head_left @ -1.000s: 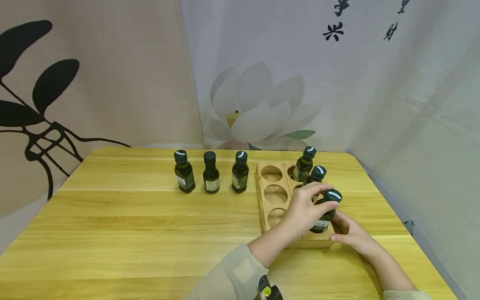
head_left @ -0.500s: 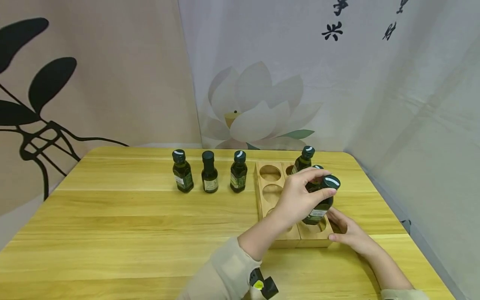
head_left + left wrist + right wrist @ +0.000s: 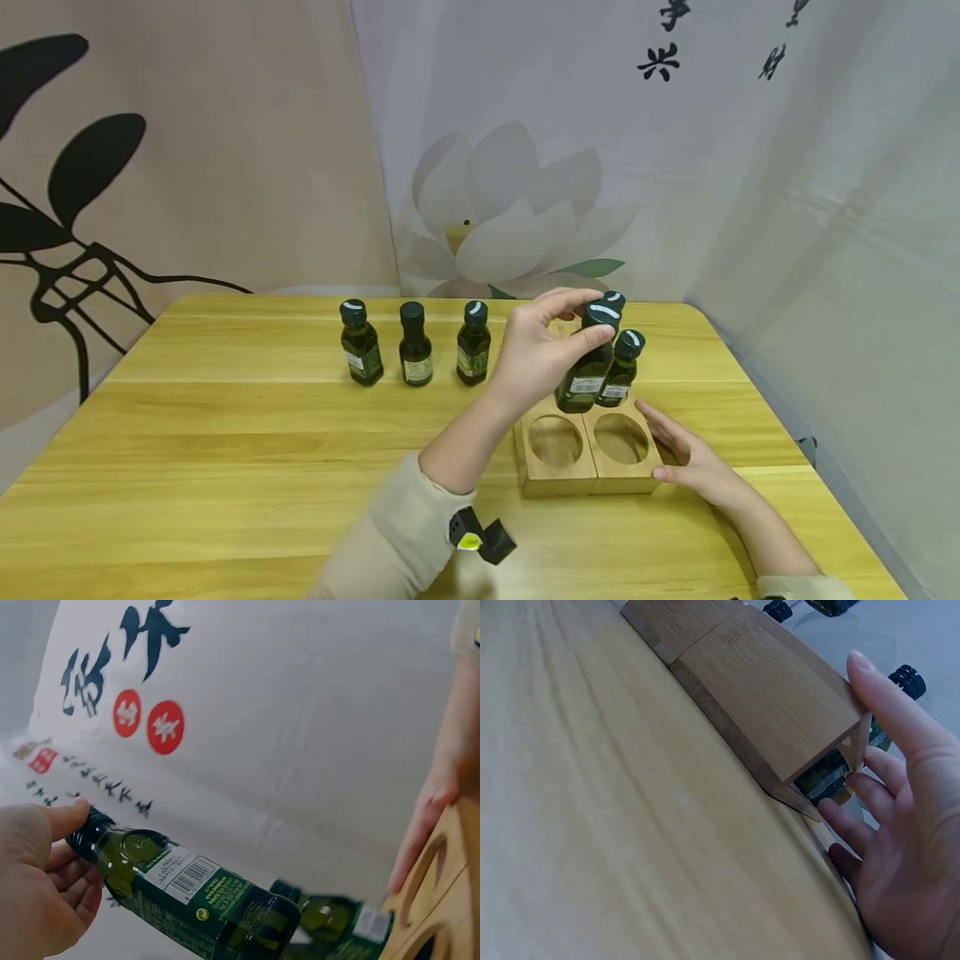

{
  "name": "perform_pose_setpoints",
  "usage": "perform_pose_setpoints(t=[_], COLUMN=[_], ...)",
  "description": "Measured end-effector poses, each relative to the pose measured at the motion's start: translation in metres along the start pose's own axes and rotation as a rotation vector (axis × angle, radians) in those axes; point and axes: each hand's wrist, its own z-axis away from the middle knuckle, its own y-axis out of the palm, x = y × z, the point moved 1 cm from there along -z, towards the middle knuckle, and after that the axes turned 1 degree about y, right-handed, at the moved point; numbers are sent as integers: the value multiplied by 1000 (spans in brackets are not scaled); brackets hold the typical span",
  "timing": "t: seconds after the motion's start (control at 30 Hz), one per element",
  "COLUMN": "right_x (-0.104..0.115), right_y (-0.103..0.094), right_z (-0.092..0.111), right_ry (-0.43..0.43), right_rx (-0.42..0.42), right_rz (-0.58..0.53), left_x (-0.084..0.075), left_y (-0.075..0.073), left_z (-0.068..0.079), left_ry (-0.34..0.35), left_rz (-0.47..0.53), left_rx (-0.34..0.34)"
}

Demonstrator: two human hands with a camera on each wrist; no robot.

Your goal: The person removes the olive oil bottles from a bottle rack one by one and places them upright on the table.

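My left hand [image 3: 532,350] pinches a small dark green glass bottle [image 3: 588,371] by its black cap and neck, above the wooden rack [image 3: 555,486]. In the left wrist view this bottle [image 3: 217,900] tilts and shows a barcode label. My right hand [image 3: 693,467] touches the rack's near right corner, its fingers along the side. In the right wrist view, thumb and fingers lie against the end of the rack [image 3: 772,690]. A second bottle [image 3: 624,358] stands in the rack's right row. Behind it is a third, mostly hidden bottle [image 3: 615,298]. Round holes show at the rack's front.
Left of the rack, a row of three dark bottles stands on the wooden table [image 3: 262,467]: a left one [image 3: 362,346], a slimmer middle one [image 3: 416,346] and a right one [image 3: 473,346]. A printed cloth [image 3: 517,208] hangs behind the table.
My left hand has lifted the bottle out of the rack's front right hole and carried it back and to the left. The right hand has stayed by the rack's corner.
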Motion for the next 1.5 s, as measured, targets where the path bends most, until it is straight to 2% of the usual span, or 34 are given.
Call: perform_pose_setpoints(t=[0.13,0.33,0.57,0.73,1.03,1.5], right_x=[0,1,3,5,4,1], right_y=[1,2,1,2,2,1], right_z=[0,0,-1,-1,-1,0], right_ry=[-1,-1,-5,0,-12,-2], right_rx=[-6,-12,-8,-10,-13,-16], right_rz=[6,16,26,21,19,25], left_x=[2,3,8,13,34,68], left_y=[-19,-47,-76,-90,-97,-94], left_z=[-3,-6,-1,5,21,53], left_ry=[9,-14,-38,-65,-127,-313], left_rz=[-42,-58,-77,-89,-117,-141], left_rx=[-39,-92,-123,-137,-139,-117])
